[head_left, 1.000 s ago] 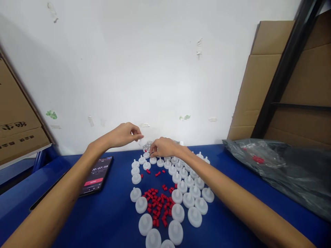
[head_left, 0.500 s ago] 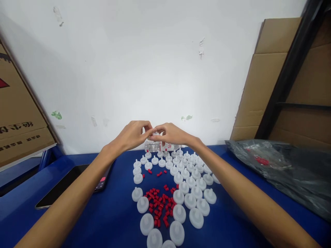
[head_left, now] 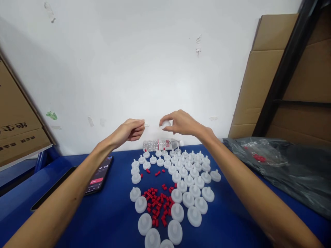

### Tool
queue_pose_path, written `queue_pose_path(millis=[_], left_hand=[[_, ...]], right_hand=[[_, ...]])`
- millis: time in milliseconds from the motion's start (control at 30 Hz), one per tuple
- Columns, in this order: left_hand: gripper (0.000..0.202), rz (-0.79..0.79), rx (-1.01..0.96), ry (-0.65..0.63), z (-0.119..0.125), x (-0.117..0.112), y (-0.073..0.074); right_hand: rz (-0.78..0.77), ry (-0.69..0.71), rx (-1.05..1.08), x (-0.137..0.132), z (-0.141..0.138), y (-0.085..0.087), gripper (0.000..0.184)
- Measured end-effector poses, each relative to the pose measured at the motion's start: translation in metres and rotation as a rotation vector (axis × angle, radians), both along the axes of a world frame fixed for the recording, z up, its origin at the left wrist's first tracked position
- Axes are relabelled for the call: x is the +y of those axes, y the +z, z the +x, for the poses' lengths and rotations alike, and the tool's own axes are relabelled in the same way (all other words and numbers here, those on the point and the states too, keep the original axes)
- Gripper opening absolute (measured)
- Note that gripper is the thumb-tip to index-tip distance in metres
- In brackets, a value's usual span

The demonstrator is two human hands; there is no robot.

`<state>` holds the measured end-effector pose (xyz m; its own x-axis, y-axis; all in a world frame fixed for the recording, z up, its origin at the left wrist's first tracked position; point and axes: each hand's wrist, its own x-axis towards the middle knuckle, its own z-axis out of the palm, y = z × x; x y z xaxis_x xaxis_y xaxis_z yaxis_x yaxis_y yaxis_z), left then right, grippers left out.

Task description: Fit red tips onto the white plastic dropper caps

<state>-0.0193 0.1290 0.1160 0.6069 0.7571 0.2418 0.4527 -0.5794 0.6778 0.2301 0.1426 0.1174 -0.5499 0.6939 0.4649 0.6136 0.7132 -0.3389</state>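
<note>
My right hand is raised in front of the wall and pinches a round white plastic disc between thumb and fingers. To its left, and apart from it, my left hand is closed with the fingertips pressed together. Whatever it may hold is too small or hidden to name. Below the hands, many white discs with short stems stand on the blue table in a loose ring, thicker on the right. Small red caps lie in a heap inside the ring. A few white discs at the back bear a red cap.
A clear plastic bottle lies against the wall behind the discs. Two phones rest on the left, one with a lit screen. On the right is a dark plastic bag with a clear bag of red pieces. Cardboard leans behind.
My hands were together around a small whitish thing and have now moved apart. The right has lifted away to the right with the white disc; the left has drawn back to the left, closed.
</note>
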Motion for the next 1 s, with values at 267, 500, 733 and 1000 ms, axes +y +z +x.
queue_pose_path(millis=[267, 500, 733, 1000], left_hand=[[0.011, -0.178, 0.514, -0.122, 0.022, -0.015, -0.025], [0.031, -0.161, 0.697, -0.045, 0.024, -0.006, -0.034], [0.026, 0.136, 0.765, 0.329, -0.001, 0.023, -0.04], [0.033, 0.238, 0.832, 0.387, 0.002, 0.028, -0.069]], right_hand=[[-0.085, -0.037, 0.033, 0.012, 0.019, -0.011, 0.025], [-0.093, 0.038, -0.049, 0.014, -0.003, -0.018, 0.02], [-0.28, 0.161, -0.203, 0.006, -0.025, -0.026, 0.013], [-0.42, 0.219, -0.327, -0.002, -0.058, -0.051, 0.013]])
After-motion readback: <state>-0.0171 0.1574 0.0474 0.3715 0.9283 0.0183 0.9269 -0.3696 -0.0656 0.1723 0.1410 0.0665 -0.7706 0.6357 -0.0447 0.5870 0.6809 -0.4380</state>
